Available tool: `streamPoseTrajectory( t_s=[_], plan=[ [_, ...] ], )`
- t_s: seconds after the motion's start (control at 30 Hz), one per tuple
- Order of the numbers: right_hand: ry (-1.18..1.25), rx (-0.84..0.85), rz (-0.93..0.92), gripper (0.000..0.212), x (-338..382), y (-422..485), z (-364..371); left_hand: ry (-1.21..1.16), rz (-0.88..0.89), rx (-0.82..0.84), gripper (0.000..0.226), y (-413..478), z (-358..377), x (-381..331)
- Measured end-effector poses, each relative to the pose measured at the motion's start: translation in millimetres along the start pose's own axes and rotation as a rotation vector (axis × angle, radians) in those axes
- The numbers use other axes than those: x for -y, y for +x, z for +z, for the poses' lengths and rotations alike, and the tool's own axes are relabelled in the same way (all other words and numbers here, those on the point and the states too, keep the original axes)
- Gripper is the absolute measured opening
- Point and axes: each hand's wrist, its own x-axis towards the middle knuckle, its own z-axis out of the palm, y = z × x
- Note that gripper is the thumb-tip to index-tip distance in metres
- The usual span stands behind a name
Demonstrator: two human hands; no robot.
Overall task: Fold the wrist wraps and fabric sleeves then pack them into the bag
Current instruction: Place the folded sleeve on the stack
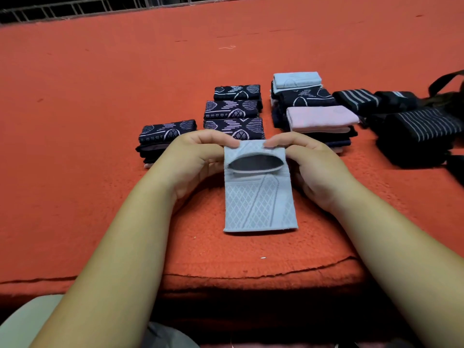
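A light blue fabric sleeve with a woven diamond pattern lies flat on the red cloth in front of me, its far end lifted and its dark opening showing. My left hand pinches the far left corner of that end. My right hand pinches the far right corner. Behind them sit folded dark patterned sleeves: a stack at the left and a row in the middle. A mixed stack with a pale blue piece and a pink piece stands at the right. Black striped wrist wraps lie further right.
The red cloth covers the whole work surface and drops off at a near edge. A dark bag with straps is cut off by the right border. A metal railing runs along the far side.
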Motion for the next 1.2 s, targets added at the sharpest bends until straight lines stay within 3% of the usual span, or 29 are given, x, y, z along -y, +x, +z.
streamPoseTrajectory(
  t_s=[0.13, 0.23, 0.37, 0.43, 0.5, 0.63, 0.8, 0.97, 1.07, 1.2],
  plan=[
    [0.107, 0.015, 0.102, 0.044, 5.4, -3.6, -1.2, -0.025, -0.001, -0.016, 0.034, -1.7, 2.2, -3.2],
    [0.141, 0.071, 0.078, 0.024, 8.2, -6.4, 0.5, -0.049, 0.022, -0.003, 0.034, -2.8, 5.2, -3.6],
    [-0.091, 0.056, -0.035, 0.014, 2.4, -10.1, 1.0, -0.01, 0.008, 0.071, 0.009, 0.8, 5.0, -0.5],
    [-0.114, 0.065, -0.092, 0.019, -1.3, -10.1, 0.2, 0.076, -0.03, 0.079, 0.042, 2.8, 3.2, 4.8],
    [-0.126, 0.072, -0.114, 0.025, -4.1, -8.3, -0.6, 0.147, -0.055, 0.103, 0.055, 1.7, 5.3, 7.1],
    [-0.202, 0.062, -0.174, 0.031, -11.2, -2.5, -2.2, 0.182, -0.061, 0.125, 0.051, 0.4, 5.1, 8.1],
    [-0.117, 0.057, -0.119, 0.058, -15.4, 0.1, -1.3, 0.155, 0.002, 0.09, 0.048, -0.4, 3.8, 9.0],
    [-0.155, 0.103, -0.038, 0.025, -16.9, 0.2, 0.7, 0.143, 0.044, 0.033, 0.043, -2.4, 2.9, 2.7],
    [-0.164, 0.088, -0.058, 0.021, -16.9, 0.2, 1.6, 0.214, -0.005, -0.004, 0.033, -3.0, 1.2, 2.1],
    [-0.086, 0.061, -0.055, 0.026, -19.5, 3.9, -1.0, 0.284, -0.113, 0.086, 0.029, -6.2, -4.9, 1.6]
  ],
)
